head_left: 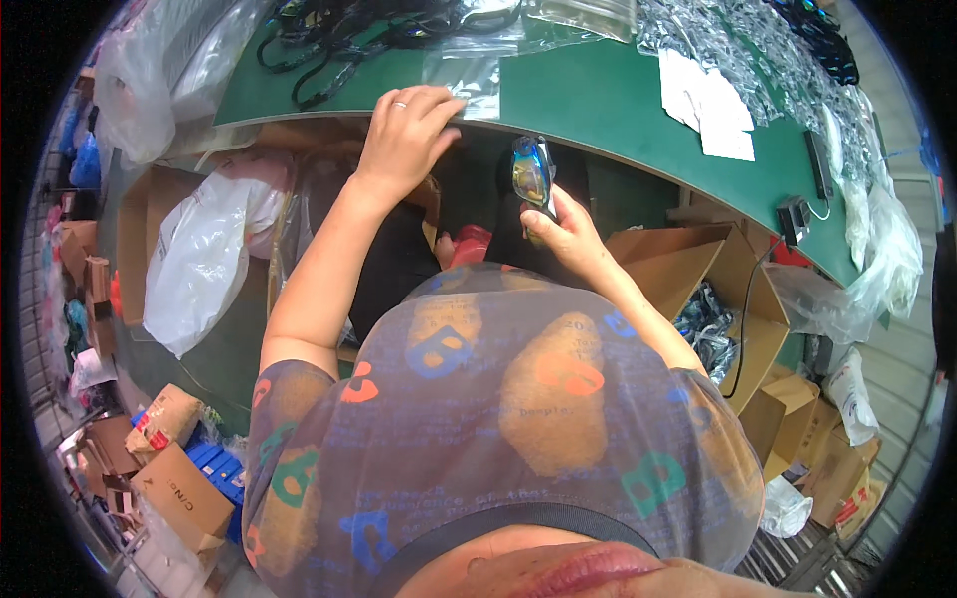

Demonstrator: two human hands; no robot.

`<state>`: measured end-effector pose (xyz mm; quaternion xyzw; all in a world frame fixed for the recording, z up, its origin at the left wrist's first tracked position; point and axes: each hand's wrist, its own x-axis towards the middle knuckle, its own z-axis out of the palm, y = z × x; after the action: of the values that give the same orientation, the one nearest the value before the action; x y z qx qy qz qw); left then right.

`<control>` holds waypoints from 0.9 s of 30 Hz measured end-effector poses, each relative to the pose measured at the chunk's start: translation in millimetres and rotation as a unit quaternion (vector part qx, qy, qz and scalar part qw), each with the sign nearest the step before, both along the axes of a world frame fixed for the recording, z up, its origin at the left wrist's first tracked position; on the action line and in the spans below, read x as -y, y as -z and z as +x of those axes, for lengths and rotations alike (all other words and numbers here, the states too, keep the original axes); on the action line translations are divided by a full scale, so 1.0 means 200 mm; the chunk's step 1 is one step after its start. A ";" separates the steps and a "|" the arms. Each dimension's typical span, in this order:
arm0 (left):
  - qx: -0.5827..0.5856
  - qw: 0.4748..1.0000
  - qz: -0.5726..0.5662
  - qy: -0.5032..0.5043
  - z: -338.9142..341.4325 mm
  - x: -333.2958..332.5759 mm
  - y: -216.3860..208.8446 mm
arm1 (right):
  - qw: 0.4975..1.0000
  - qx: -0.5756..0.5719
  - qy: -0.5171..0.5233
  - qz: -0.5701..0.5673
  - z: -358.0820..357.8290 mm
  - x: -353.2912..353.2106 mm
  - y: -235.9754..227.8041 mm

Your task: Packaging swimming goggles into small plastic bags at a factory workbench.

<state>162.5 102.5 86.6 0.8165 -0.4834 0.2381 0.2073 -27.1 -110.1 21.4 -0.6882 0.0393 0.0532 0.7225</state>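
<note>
My right hand [566, 231] is closed round one end of a pair of swimming goggles [533, 171] with shiny, mirrored yellow-blue lenses. It holds them upright in front of my body, just short of the table edge. At the edge of the green table [588, 100], my left hand [407, 135] wears a ring and reaches its fingertips onto a clear plastic bag [477, 88] lying flat there. The left thumb stands apart from the fingers, below the edge.
Dark goggles with straps [334, 50] lie heaped at the far left of the table. Many small clear packets [718, 45], white papers [708, 110] and a black device [795, 219] are on the right. Cardboard boxes [743, 289] flank me; the right one holds bagged goods.
</note>
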 end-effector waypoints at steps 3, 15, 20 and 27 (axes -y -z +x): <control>-0.001 0.998 -0.044 0.036 -0.01 -0.02 -0.04 | 1.000 0.015 0.000 -0.026 0.00 -0.01 -0.05; -0.568 0.780 -0.258 -0.045 -0.49 -0.17 0.30 | 0.993 -0.018 0.022 0.115 -0.04 0.03 0.02; -0.501 0.843 -0.188 -0.061 -0.49 -0.20 0.32 | 0.985 -0.084 0.019 0.149 -0.03 -0.07 -0.07; -0.433 0.887 -0.158 -0.033 -0.56 -0.14 0.23 | 0.989 -0.096 0.019 0.110 0.08 -0.17 -0.10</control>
<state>51.4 129.6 41.0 0.8101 -0.2744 -0.0592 0.5147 -10.7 -76.0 41.7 -0.5955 0.1148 0.1092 0.7876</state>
